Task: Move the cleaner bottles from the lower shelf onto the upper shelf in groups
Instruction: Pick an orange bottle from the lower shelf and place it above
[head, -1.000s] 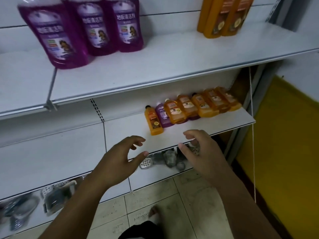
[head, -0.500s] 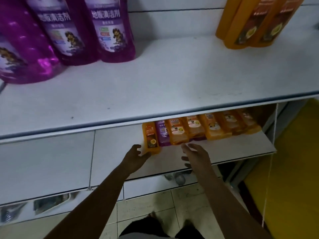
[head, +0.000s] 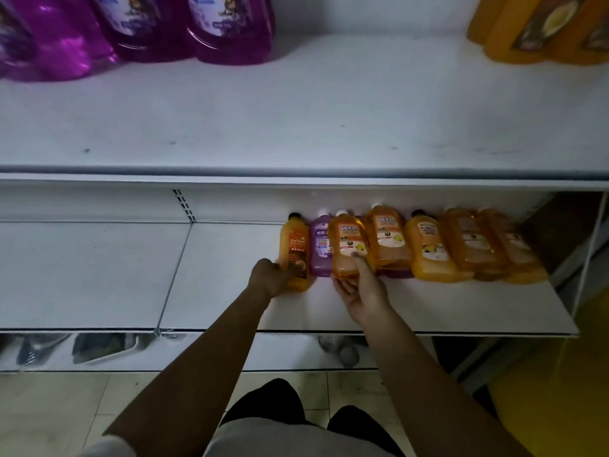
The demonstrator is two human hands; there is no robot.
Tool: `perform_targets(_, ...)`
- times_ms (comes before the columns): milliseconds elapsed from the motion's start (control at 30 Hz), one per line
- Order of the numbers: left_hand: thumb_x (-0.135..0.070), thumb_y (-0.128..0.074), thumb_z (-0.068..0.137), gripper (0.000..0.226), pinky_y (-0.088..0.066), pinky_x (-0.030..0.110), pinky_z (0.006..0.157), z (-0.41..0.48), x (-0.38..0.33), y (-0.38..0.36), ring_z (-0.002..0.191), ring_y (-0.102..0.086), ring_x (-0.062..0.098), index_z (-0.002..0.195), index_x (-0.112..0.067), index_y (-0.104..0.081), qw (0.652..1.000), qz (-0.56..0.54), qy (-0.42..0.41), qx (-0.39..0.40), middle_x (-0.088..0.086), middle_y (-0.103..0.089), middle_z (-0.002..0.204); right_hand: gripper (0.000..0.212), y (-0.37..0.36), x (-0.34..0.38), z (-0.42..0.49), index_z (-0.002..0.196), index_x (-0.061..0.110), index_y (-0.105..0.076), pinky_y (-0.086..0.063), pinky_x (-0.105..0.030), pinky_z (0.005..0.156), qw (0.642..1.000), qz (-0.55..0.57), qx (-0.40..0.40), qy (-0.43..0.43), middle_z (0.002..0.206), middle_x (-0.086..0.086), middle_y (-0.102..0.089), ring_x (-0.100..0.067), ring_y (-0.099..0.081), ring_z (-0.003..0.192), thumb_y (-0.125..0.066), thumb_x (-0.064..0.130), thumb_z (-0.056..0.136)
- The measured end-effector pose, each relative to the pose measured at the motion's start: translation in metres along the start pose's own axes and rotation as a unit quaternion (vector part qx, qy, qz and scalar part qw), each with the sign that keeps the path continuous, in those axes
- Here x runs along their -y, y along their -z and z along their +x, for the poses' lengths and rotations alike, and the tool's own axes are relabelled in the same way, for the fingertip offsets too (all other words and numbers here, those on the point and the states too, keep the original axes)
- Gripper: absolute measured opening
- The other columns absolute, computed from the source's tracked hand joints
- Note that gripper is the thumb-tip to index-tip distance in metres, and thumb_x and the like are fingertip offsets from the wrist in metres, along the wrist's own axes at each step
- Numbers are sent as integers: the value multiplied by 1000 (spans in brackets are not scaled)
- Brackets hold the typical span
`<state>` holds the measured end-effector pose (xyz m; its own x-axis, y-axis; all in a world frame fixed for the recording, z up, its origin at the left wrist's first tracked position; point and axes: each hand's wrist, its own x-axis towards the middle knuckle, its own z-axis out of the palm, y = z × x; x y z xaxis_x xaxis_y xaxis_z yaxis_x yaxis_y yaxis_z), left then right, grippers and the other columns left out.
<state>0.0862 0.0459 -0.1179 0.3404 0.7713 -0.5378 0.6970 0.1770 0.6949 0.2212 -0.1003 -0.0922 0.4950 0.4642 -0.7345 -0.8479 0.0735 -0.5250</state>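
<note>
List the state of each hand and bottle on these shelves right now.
Left hand: grips the opaque orange black-capped bottle, leftmost in the row.
Right hand: grips the translucent orange white-capped bottle.
Small purple bottle: stands between them on the lower white shelf, not held.
Other orange bottles: same shelf, unheld.

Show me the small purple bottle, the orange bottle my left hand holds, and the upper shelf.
small purple bottle [head: 320, 245], head view, its label
leftmost orange bottle [head: 295, 239], head view, its label
upper shelf [head: 296, 120], head view, bare top surface

Upper shelf [head: 296, 120] & lower shelf [head: 428, 308] are looking like matt white painted metal, w/ dark scuffs. Purple bottles [head: 227, 28] & orange bottles [head: 389, 245] are showing glossy see-through plastic. Floor tiles [head: 66, 407] are looking smooth.
</note>
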Motion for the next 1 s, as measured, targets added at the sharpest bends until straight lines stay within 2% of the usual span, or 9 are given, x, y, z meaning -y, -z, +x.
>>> perform_targets(167,-37,-95,71,69,-65,47,84,-30,4,24,99,-75,34,119,5,-67,969,-226,69,67,20,-75,110,53,14,8,-32,136,10,-53,-65,-38,68,995,38,53,-77,127,-24,-60,-38,-67,112,-78,24,91)
perform_targets(300,-21,-83,85,58,-61,46,92,-81,11,48,117,-70,37,135,-1,-59,906,-374,108,166,23,-70,129,47,37,10,-67,138,8,-52,-65,-39,80,989,-1,98,-113,128,-27,-65,-43,-67,121,-70,15,95)
perform_targets(433,-20,-99,66,92,-60,45,94,-128,15,70,124,-67,38,145,-8,-53,890,-346,65,290,21,-65,139,75,67,22,-110,144,7,-54,-62,-43,89,975,-87,185,-91,132,-22,-69,-37,-69,121,-85,9,76)
perform_targets(533,4,-82,73,90,-60,47,92,-159,8,71,124,-67,36,149,-25,-45,903,-275,-1,330,17,-66,137,101,89,38,-145,134,10,-61,-62,-42,84,952,-181,243,-32,122,-18,-74,-34,-72,114,-104,8,42)
perform_targets(600,12,-78,77,91,-61,43,88,-180,0,64,120,-70,30,147,-34,-41,914,-235,-31,329,10,-71,129,104,98,47,-165,134,13,-58,-62,-39,84,944,-234,231,16,120,-15,-75,-35,-70,117,-104,15,41)
perform_targets(667,0,-83,80,85,-62,36,85,-199,-9,56,116,-72,23,144,-37,-42,923,-221,-58,309,1,-75,121,106,106,53,-180,136,19,-58,-61,-39,87,946,-252,193,65,124,-11,-74,-32,-69,120,-106,35,42)
perform_targets(800,-68,-88,62,93,-59,40,96,-225,-20,29,121,-68,12,141,-51,-41,945,-174,-105,258,-18,-71,126,84,124,70,-207,128,35,-64,-55,-43,97,935,-287,125,165,124,5,-75,-18,-70,118,-93,64,56)
perform_targets(900,-62,-75,83,77,-56,44,105,-246,-35,1,124,-66,12,148,-50,-36,955,-152,-147,210,-19,-67,131,54,142,96,-224,129,32,-60,-56,-34,92,911,-323,123,225,115,13,-76,-11,-72,111,-75,46,78)
perform_targets(1000,-69,-72,83,73,-59,31,95,-274,-56,-28,122,-66,8,146,-53,-37,954,-170,-184,166,-24,-67,128,52,166,129,-237,132,28,-58,-58,-24,87,883,-362,135,268,116,13,-75,-7,-72,109,-68,41,83)
